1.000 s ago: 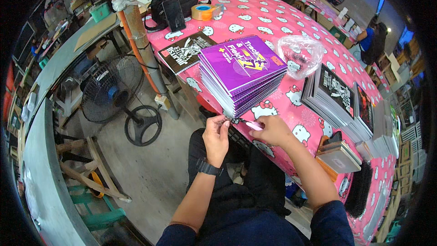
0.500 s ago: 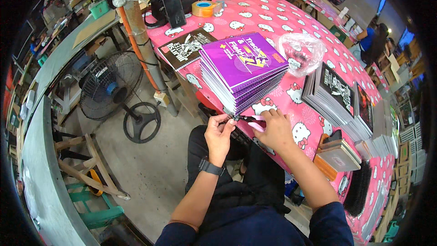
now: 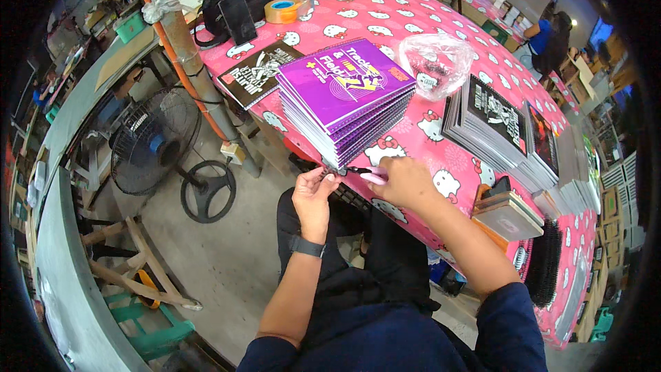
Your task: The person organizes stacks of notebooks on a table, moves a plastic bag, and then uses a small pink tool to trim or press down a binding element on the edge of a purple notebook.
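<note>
A tall stack of purple spiral notebooks (image 3: 344, 86) sits at the near edge of the table. At the stack's lower front corner my left hand (image 3: 313, 201) is closed, thumb and fingertips pinching what looks like the end of a dark spiral binding. My right hand (image 3: 406, 184) is wrapped around the pink handles of small pliers or cutters (image 3: 374, 177). Their dark jaws reach left to that same corner, close to my left fingertips. Whether the jaws bite on the wire is too small to make out.
Black notebooks (image 3: 492, 117) are stacked to the right, past a clear plastic bag (image 3: 435, 65). Another black notebook (image 3: 258, 76) lies behind the purple stack, near an orange tape roll (image 3: 282, 11) and a black bag (image 3: 241, 3). Black binding coils (image 3: 544, 265) lie far right. A fan (image 3: 155, 141) stands left.
My right hand has closed more on the pliers, and the pink handles are nearer together. My left hand keeps its pinch at the corner. The whole view has shifted slightly.
</note>
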A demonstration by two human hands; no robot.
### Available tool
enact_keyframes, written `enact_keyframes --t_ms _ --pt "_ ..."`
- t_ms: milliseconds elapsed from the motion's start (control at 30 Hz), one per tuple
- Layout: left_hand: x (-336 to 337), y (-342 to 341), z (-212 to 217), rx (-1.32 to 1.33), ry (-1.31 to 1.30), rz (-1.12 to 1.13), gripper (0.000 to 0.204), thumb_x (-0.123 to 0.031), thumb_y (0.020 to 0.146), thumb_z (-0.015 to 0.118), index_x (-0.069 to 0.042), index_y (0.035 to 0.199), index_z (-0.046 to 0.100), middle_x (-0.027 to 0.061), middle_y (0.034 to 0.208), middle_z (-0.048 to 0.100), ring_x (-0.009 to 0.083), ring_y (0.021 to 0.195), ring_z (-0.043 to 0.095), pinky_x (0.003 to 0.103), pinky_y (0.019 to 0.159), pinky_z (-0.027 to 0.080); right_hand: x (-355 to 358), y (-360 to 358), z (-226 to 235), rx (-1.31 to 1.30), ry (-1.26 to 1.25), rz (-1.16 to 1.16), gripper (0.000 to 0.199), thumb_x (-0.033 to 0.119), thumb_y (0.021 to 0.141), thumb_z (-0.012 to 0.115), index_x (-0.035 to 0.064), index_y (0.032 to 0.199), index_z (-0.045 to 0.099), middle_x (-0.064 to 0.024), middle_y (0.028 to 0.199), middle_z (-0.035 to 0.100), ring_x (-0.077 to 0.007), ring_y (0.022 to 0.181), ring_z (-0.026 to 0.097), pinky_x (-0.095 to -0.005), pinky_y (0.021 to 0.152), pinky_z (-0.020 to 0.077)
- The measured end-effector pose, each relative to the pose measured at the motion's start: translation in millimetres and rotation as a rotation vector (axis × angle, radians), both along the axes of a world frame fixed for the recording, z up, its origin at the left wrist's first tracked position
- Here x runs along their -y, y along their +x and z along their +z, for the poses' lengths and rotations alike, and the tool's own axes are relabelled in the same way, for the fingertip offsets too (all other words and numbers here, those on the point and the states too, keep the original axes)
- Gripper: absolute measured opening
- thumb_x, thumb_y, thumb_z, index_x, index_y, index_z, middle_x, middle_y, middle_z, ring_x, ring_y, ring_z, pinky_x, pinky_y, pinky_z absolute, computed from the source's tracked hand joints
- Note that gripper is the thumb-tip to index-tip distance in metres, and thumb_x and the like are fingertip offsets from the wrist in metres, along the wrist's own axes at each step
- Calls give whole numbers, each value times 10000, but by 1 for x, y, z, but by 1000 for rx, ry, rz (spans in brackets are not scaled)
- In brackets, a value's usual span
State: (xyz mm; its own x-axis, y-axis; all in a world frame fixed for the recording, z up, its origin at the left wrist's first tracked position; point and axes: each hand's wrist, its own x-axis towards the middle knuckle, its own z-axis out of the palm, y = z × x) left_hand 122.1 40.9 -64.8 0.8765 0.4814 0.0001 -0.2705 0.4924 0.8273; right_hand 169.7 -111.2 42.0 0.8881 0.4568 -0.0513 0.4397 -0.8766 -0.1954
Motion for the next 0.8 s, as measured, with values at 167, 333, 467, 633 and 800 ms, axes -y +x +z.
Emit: enact_keyframes --t_ms 167,333,467,633,800 --pt "-9 0 2 -57 -234 -88 207 15 806 611 6 986 511 124 907 611 203 753 636 251 665 533 -5 -6 -13 308 -94 61 356 345 665 679 50 852 608 -109 851 610 -263 839 592 -393 731 447" --pt "-10 0 0 -87 -247 -128 203 12 810 605 4 989 511 129 912 612 206 753 637 249 663 535 -10 -10 -9 297 -52 55 320 297 657 688 41 828 601 -112 850 601 -268 836 584 -395 744 441" --pt "-10 -1 0 -92 -255 -107 201 9 812 603 13 988 506 134 912 611 211 761 638 251 672 540 -8 -4 -16 165 -52 46 332 313 652 703 46 813 591 -102 811 607 -253 805 596 -380 733 445" --pt "-7 -2 7 -84 -262 -99 207 -3 801 631 9 976 520 104 882 610 183 730 633 241 665 531 -4 -7 -17 454 -64 114 354 356 664 701 52 806 587 -94 766 616 -246 752 613 -372 694 465" --pt "-8 -2 11 -132 -193 -77 220 -1 804 625 20 990 508 98 878 604 181 737 632 234 666 530 -3 -3 -19 249 73 93 345 385 691 671 44 708 622 -129 707 619 -277 690 623 -373 640 486"
